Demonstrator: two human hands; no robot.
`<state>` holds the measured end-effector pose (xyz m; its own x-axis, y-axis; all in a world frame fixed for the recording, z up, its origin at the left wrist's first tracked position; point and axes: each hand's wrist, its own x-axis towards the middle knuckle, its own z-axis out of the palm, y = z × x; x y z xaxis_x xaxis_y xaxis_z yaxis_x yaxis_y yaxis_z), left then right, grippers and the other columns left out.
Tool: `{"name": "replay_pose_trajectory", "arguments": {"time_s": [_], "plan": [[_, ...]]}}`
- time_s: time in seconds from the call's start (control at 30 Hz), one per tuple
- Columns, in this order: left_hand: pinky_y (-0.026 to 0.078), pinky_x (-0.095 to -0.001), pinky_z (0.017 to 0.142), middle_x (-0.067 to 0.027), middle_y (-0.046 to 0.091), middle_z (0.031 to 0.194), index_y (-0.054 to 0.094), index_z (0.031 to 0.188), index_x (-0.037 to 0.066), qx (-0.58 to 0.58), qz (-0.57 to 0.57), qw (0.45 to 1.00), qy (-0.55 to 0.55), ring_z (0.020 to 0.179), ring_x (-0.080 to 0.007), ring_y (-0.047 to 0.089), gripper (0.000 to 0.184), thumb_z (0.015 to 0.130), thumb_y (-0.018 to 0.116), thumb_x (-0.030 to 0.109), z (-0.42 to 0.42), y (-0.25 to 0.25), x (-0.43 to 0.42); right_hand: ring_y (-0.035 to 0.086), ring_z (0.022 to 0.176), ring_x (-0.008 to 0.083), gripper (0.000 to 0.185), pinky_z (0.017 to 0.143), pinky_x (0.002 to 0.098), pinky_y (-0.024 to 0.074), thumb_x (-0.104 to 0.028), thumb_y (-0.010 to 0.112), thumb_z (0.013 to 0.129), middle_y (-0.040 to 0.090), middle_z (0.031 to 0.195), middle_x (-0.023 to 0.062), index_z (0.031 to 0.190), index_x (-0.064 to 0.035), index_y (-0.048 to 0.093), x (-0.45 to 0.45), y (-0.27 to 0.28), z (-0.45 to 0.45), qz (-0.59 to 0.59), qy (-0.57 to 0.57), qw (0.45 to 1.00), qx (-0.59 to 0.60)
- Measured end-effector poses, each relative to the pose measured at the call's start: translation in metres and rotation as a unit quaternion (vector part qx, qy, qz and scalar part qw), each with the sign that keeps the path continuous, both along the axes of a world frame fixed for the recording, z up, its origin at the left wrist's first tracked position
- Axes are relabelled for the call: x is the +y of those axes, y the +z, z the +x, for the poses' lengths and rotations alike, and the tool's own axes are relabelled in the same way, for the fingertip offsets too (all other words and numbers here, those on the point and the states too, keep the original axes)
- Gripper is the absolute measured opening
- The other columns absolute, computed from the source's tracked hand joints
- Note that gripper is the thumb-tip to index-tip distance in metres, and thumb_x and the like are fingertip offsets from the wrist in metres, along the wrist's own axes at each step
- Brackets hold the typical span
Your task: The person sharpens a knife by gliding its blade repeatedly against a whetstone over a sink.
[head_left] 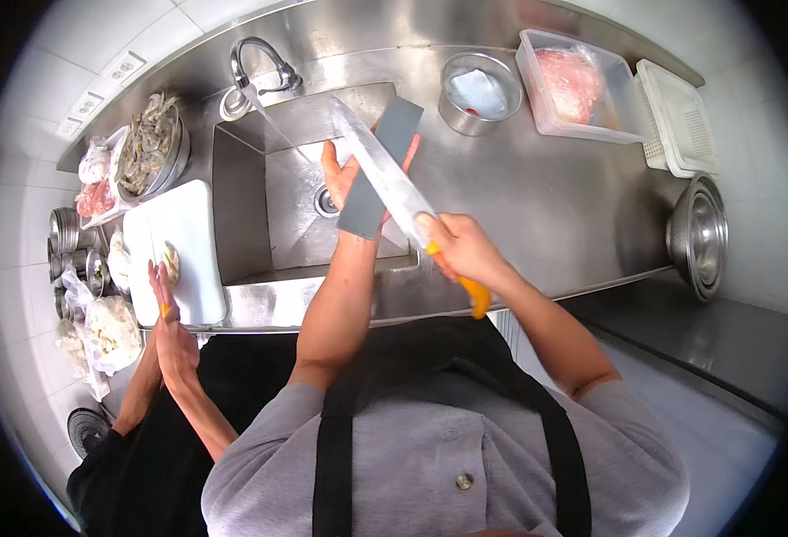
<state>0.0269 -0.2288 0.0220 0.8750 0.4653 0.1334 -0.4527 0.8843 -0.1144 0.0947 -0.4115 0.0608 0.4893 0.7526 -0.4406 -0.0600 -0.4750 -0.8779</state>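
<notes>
A grey sharpening stone lies slantwise across the open palm of my left hand, which supports it from below over the sink. My thumb sticks out on one side, and fingertips show past the opposite edge. With my right hand I grip a large knife by its yellow handle. Its broad blade crosses over the stone, tip pointing up and left; whether they touch, I cannot tell. Behind my left hand, water runs from the faucet into the steel sink.
To the left, a co-worker's hands are at a white cutting board with a small piece of food. Beyond it stands a bowl of shrimp. A steel pot, a plastic tub of pink meat and metal bowls line the right.
</notes>
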Motion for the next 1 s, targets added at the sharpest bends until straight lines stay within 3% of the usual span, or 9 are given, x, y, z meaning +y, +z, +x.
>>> {"name": "replay_pose_trajectory", "arguments": {"time_s": [0.23,0.3,0.37,0.43,0.63,0.7,0.77,0.9,1.0], "plan": [[0.018,-0.0574,0.132,-0.0238,0.046,0.160,0.042,0.151,-0.012,0.083,0.013,0.996,-0.003,0.148,-0.0366,0.044,0.094,0.104,0.029,0.069,0.004,0.008,-0.003,0.051,0.042,0.0110,0.056,0.040,0.0297,0.0394,-0.055,0.052,0.109,0.053,0.056,0.0011,0.085,-0.0049,0.061,-0.005,0.022,0.014,-0.005,-0.043,0.999,-0.001],[0.022,-0.0602,0.130,-0.0283,0.057,0.146,0.048,0.146,-0.011,0.012,-0.045,0.999,0.020,0.145,-0.0439,0.045,0.088,0.104,0.034,0.065,0.004,0.018,0.001,0.049,0.041,0.0136,0.054,0.042,0.0320,0.0401,-0.050,0.050,0.111,0.048,0.052,0.0014,0.088,-0.0024,0.063,-0.041,0.026,-0.006,-0.024,0.108,0.994,-0.005],[0.020,-0.0567,0.131,-0.0249,0.057,0.149,0.046,0.149,-0.012,0.121,0.019,0.992,0.015,0.147,-0.0350,0.046,0.096,0.104,0.027,0.070,0.001,0.016,0.004,0.051,0.043,0.0139,0.057,0.043,0.0332,0.0400,-0.051,0.051,0.110,0.051,0.053,0.0033,0.084,-0.0018,0.062,-0.039,0.015,0.015,-0.100,0.067,0.992,-0.031],[0.022,-0.0569,0.130,-0.0258,0.056,0.149,0.045,0.150,-0.012,-0.045,0.015,0.998,-0.046,0.147,-0.0353,0.046,0.097,0.104,0.027,0.070,0.000,-0.004,0.006,0.055,0.046,0.0152,0.059,0.045,0.0359,0.0419,-0.051,0.053,0.109,0.058,0.058,0.0061,0.080,-0.0015,0.064,-0.024,0.038,0.042,-0.076,-0.006,0.997,-0.031],[0.020,-0.0572,0.131,-0.0262,0.052,0.153,0.042,0.150,-0.015,0.123,0.025,0.992,0.018,0.146,-0.0370,0.046,0.099,0.104,0.024,0.071,0.005,0.012,0.006,0.052,0.050,0.0124,0.055,0.049,0.0329,0.0431,-0.052,0.056,0.108,0.055,0.059,0.0029,0.084,-0.0031,0.063,-0.057,0.043,0.020,-0.091,0.057,0.994,-0.032],[0.019,-0.0571,0.132,-0.0258,0.053,0.152,0.043,0.149,-0.015,-0.043,-0.002,0.998,-0.038,0.147,-0.0381,0.044,0.099,0.104,0.027,0.071,0.004,-0.005,0.010,0.061,0.062,0.0179,0.060,0.062,0.0389,0.0506,-0.054,0.057,0.107,0.062,0.065,0.0086,0.082,-0.0002,0.064,-0.052,0.045,0.040,-0.156,0.017,0.988,0.002],[0.018,-0.0575,0.132,-0.0268,0.050,0.155,0.039,0.152,-0.015,0.118,0.030,0.992,0.015,0.149,-0.0392,0.041,0.098,0.103,0.030,0.070,0.007,0.007,0.010,0.059,0.060,0.0182,0.060,0.059,0.0392,0.0491,-0.053,0.057,0.107,0.061,0.063,0.0073,0.079,-0.0010,0.062,-0.068,0.037,0.017,-0.157,0.010,0.987,-0.006],[0.016,-0.0582,0.132,-0.0293,0.044,0.158,0.033,0.154,-0.017,0.050,0.005,0.999,0.011,0.151,-0.0398,0.039,0.098,0.103,0.036,0.067,0.007,0.006,0.013,0.049,0.050,0.0085,0.053,0.048,0.0294,0.0414,-0.053,0.058,0.107,0.053,0.060,-0.0008,0.083,-0.0058,0.062,-0.094,0.021,0.030,-0.119,0.099,0.983,-0.101],[0.016,-0.0590,0.132,-0.0298,0.046,0.157,0.037,0.151,-0.019,0.107,0.034,0.993,0.038,0.151,-0.0400,0.040,0.098,0.103,0.036,0.066,0.005,-0.001,0.010,0.054,0.052,0.0096,0.057,0.050,0.0304,0.0442,-0.054,0.060,0.106,0.058,0.063,0.0013,0.080,-0.0034,0.062,-0.079,0.046,0.023,-0.132,0.023,0.991,0.016]]}}
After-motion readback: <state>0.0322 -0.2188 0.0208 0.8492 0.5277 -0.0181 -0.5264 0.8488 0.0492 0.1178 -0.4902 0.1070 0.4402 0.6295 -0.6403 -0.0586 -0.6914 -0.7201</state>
